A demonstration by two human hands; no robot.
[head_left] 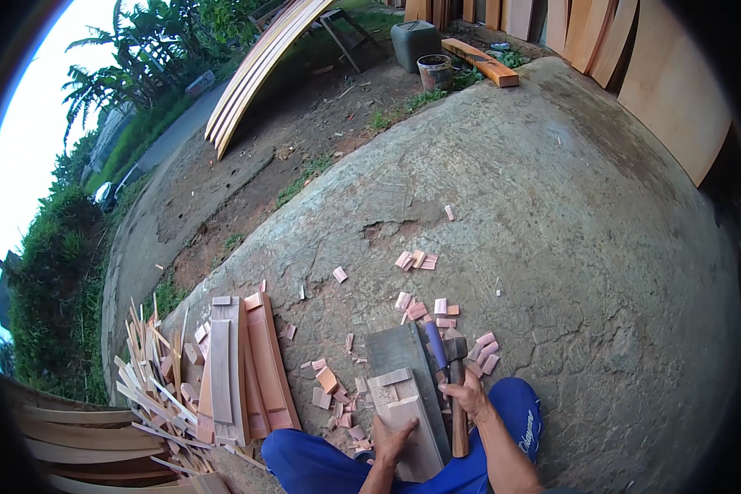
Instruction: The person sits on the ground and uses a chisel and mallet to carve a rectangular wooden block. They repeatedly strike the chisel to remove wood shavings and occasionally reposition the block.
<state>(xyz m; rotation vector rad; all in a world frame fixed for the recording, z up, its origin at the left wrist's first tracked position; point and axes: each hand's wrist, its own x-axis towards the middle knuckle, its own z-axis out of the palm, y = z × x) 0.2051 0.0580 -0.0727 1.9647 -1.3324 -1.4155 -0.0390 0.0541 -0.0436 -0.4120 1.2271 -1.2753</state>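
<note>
Between my knees a pale wooden board (412, 416) with notches cut across its face lies on a dark grey plank (393, 344). My left hand (395, 438) grips this board, thumb across its face and fingers at its left edge. Over the plank's right edge, my right hand (467, 395) is closed around a hammer (459, 432) with a wooden handle and dark head. A purple-handled chisel (435, 344) stands against the hammer, its lower part at the same hand's fingers. The chisel's tip is hard to make out.
Small wood offcuts (327, 379) are scattered around the plank. To the left lie notched boards (230, 370) beside a heap of thin wood strips (152, 379). Farther off are a bucket (435, 74), a jerrycan (416, 45), a beam (482, 62) and leaning panels (675, 90).
</note>
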